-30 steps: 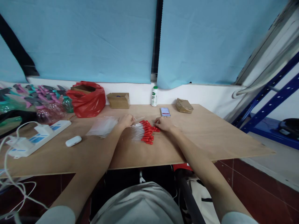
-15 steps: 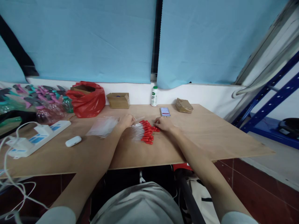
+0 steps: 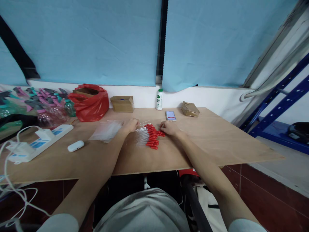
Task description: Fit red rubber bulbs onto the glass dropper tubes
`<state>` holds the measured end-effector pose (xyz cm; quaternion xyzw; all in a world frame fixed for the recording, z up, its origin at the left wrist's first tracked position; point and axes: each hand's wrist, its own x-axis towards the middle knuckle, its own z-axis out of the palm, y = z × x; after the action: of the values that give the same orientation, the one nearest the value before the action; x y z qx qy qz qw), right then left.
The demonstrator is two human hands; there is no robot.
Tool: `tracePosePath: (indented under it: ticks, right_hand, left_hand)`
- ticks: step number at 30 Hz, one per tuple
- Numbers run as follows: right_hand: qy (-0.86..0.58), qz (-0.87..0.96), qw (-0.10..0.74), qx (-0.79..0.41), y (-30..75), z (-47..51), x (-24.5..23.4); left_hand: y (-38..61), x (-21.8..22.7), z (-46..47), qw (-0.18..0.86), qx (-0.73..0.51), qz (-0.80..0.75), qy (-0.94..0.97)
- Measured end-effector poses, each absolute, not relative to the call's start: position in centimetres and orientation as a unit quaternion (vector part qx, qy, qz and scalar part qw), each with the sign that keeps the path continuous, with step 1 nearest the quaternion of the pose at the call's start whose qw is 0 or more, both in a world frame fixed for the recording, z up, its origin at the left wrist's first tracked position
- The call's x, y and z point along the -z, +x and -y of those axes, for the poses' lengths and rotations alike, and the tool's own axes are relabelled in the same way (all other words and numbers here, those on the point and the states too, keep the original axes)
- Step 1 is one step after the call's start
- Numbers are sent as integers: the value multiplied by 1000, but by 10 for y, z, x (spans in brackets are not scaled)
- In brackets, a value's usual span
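Note:
A row of clear droppers with red bulbs [image 3: 149, 137] lies mid-table on the wooden table [image 3: 205, 145]. My left hand [image 3: 130, 125] rests at the clear tips, fingers curled and pinching one dropper's tube. My right hand [image 3: 169, 128] sits at the red bulb ends, fingers bent down onto them. A pile of clear plastic bags [image 3: 106, 130] lies just left of my left hand.
A red bag [image 3: 89, 102], a small cardboard box [image 3: 122, 104], a white bottle [image 3: 159, 100], a phone [image 3: 170, 115] and a brown packet [image 3: 190, 109] line the back. A power strip [image 3: 38, 141] and white earbud case [image 3: 75, 146] sit left. Blue shelving [image 3: 282, 106] stands right.
The dropper in my left hand has shifted slightly toward the row; both hands otherwise stay in place.

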<state>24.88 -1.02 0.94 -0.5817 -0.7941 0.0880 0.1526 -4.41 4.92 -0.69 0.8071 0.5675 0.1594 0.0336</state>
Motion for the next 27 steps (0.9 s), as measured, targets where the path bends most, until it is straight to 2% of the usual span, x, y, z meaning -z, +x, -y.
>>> tracePosePath:
  ticks: [4,10,27]
  right_hand:
    - [-581,794,153,-95,248,12,-11]
    - [-588,791,145,-91,247,12,-12]
    - [-574,803,145,-64,252,7,-6]
  left_hand:
    - [-43,2,-46,11,-112,-572,813]
    - [-33,-3,-40,-24,-128,-539,832]
    - [-17,5,-45,-3,-146,-531,835]
